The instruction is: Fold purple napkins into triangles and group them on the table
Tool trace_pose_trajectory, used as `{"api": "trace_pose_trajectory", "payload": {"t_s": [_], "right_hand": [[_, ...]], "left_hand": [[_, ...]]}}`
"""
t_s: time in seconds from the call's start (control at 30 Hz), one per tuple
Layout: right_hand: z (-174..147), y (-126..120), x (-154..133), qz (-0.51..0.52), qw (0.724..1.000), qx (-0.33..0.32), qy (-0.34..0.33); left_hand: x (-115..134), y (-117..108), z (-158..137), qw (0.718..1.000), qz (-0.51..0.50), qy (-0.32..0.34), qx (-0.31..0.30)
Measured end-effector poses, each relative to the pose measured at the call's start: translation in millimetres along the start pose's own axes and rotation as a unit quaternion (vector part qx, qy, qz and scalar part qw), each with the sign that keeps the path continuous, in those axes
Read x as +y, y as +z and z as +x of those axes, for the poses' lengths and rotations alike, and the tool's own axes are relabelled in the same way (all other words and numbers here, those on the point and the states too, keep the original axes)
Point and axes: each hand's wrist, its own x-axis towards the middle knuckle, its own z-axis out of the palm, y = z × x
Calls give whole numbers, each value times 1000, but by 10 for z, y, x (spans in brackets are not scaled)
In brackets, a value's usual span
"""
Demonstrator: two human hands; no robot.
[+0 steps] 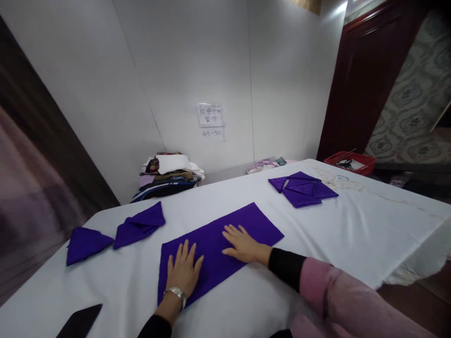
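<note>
A purple cloth napkin (pixel 214 263), folded to a long rectangle, lies flat on the white-covered table (pixel 338 239). My left hand (pixel 183 270), a watch at its wrist, rests palm down on the napkin's left part with fingers stretched out. On its right part, my right hand (pixel 241 243) is also laid flat with the fingers spread. Neither hand grips the cloth. Two folded purple napkins, one nearer the left edge (pixel 86 244) and one beside it (pixel 141 225), lie to the left. Farther right are purple napkins (pixel 301 188) folded into pointed shapes and overlapping.
A stack of folded clothes (pixel 169 176) stands behind the table's far edge, with more fabric (pixel 266 165) to its right. At the back right sits a red basket (pixel 366 164). A dark flat object (pixel 81 321) lies at the front left. A paper sign (pixel 210 115) hangs on the wall.
</note>
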Motion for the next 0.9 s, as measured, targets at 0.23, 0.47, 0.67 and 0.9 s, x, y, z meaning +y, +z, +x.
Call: {"api": "trace_pose_trajectory", "payload": {"t_s": [0.23, 0.47, 0.67, 0.9], "right_hand": [[411, 241, 113, -10, 1000, -20, 22], [-153, -138, 999, -77, 979, 15, 189], [-452, -325, 1301, -91, 960, 17, 264], [157, -328, 668, -37, 992, 15, 122]], "left_hand": [[-114, 310, 103, 999, 11, 12, -30], [-126, 352, 108, 1000, -4, 7, -23], [-185, 262, 129, 997, -2, 11, -75], [-167, 58, 526, 997, -19, 13, -74]]}}
